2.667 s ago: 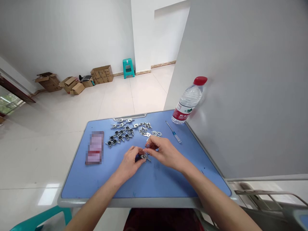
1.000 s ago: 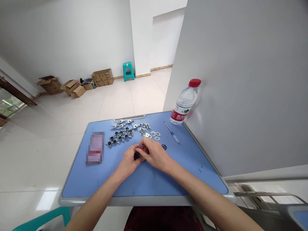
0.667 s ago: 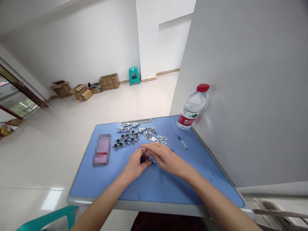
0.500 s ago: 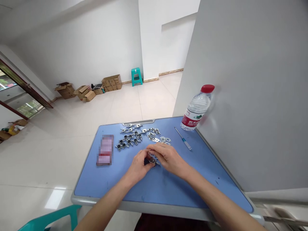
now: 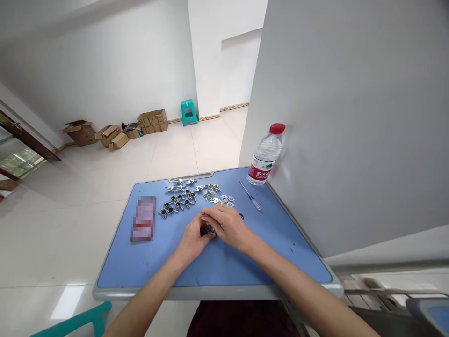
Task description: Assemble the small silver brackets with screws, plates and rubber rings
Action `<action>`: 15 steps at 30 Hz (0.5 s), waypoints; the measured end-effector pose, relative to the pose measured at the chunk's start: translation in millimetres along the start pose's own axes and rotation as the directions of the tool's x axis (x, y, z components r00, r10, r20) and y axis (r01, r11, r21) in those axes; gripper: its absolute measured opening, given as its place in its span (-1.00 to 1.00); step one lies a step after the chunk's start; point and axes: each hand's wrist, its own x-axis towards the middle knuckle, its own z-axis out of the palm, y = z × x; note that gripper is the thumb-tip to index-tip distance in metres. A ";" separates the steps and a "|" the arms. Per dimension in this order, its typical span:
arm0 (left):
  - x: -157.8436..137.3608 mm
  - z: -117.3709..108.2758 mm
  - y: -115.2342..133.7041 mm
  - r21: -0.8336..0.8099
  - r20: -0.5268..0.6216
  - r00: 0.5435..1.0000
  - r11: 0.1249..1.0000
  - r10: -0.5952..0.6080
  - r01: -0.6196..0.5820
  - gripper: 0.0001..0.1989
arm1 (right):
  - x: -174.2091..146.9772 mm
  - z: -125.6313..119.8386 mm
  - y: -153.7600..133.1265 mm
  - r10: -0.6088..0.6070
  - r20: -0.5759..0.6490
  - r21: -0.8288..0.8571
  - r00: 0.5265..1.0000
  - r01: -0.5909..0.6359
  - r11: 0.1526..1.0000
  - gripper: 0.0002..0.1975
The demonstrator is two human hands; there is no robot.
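Note:
My left hand (image 5: 193, 236) is closed around a small metal part with a black piece (image 5: 206, 231), held just above the blue table. Over the same part curls my right hand (image 5: 228, 225), its fingers covering most of it. Beyond my hands lie several metal parts with black round centres (image 5: 178, 204). Behind those are several bare metal brackets (image 5: 179, 186). Flat metal plates with holes (image 5: 227, 199) rest just past my right hand, and a small black ring-like piece (image 5: 241, 216) shows beside its knuckles.
A screwdriver (image 5: 250, 196) with a blue and clear handle lies at the right. A water bottle (image 5: 264, 157) stands at the table's back right, by a grey wall. On the left is a blurred pinkish rectangle (image 5: 143, 218). Cardboard boxes (image 5: 153, 121) and a green stool (image 5: 188, 112) are on the floor.
The view has swung a little to the right, so everything appears further left. Both hands stay together on the metal part, and the black ring-like piece now shows beside my right hand.

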 end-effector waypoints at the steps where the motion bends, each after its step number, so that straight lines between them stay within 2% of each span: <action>1: -0.3 -0.2 0.5 -0.001 0.001 1.000 1.000 -0.002 0.002 -0.80 | -0.4 0.6 1.0 0.007 -0.002 -0.001 1.000 -0.007 1.000 -0.75; 3: -0.6 -1.1 1.3 0.005 0.009 1.000 1.000 0.002 -0.002 -0.80 | -0.3 -0.8 3.4 0.031 0.011 0.039 0.999 -0.031 0.999 -0.79; 7: -0.5 -4.2 2.5 0.016 0.034 0.999 1.000 0.007 -0.008 -0.77 | 3.4 -16.5 7.8 0.036 0.155 0.239 0.987 -0.072 0.968 -0.82; 8: -0.2 -4.9 2.9 0.010 0.040 0.999 1.000 0.004 -0.005 -0.74 | 4.6 -22.1 8.6 0.047 0.157 0.265 0.987 -0.088 0.960 -0.82; 12: 1.3 -6.0 4.6 -0.026 0.062 0.998 0.999 -0.020 0.022 -0.64 | 7.1 -39.6 10.9 0.181 0.159 0.301 0.971 -0.222 0.927 -0.86; 15: 2.2 -5.7 4.9 -0.023 0.059 0.998 0.999 -0.021 0.023 -0.67 | 7.0 -43.3 11.6 0.191 0.231 0.313 0.954 -0.258 0.914 -0.87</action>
